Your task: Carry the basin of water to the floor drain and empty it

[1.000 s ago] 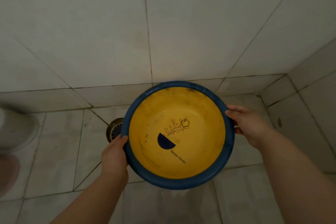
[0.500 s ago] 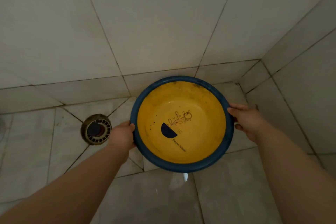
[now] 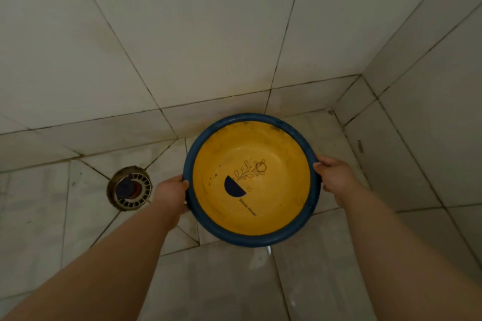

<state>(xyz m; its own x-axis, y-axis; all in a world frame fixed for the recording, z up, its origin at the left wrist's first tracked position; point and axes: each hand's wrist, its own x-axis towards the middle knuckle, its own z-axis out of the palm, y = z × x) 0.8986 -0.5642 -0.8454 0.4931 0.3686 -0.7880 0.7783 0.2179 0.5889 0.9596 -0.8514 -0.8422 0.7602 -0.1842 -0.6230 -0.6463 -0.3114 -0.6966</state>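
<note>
A round basin (image 3: 281, 206), yellow inside with a blue rim and a dark flower print on its bottom, is held level above the floor. My left hand (image 3: 170, 194) grips its left rim and my right hand (image 3: 335, 174) grips its right rim. The round floor drain (image 3: 130, 188), with a slotted grate and a dark centre, lies in the floor tiles to the left of the basin, just beyond my left hand. I cannot tell from this view whether water is in the basin.
Pale tiled walls (image 3: 208, 34) meet in a corner at the right (image 3: 365, 75), close behind the basin. The floor tiles (image 3: 221, 281) in front of me look wet and shiny.
The basin has moved to the right of the drain, which was partly hidden behind its rim and is now fully in view. Both hands keep their grip.
</note>
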